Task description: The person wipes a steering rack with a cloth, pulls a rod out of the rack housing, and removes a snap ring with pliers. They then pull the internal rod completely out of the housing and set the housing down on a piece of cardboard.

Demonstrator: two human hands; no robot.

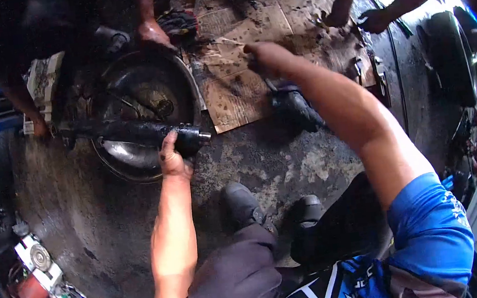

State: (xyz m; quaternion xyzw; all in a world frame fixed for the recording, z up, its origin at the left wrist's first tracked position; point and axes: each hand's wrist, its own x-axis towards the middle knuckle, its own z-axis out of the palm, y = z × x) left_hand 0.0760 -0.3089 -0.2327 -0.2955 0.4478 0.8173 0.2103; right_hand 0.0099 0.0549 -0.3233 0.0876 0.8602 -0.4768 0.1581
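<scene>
My left hand (174, 158) is wrapped round the near side of a long black metal cylinder (132, 131), close to its end with a short shiny stub. The cylinder lies nearly level over a round dark metal basin (191, 90). Another person's hand (41, 128) is at the cylinder's far left end. Stretched out ahead, my right hand (271, 59) is closed above oil-stained cardboard (233, 100); whatever may be in its fingers is hidden.
A co-worker's hand (155, 34) rests at the basin's rim. At the upper right, another person's hands (355, 17) are over the cardboard among small parts. A dark shoe (295, 108) stands by the cardboard edge. A white and red machine part (37, 266) sits at lower left.
</scene>
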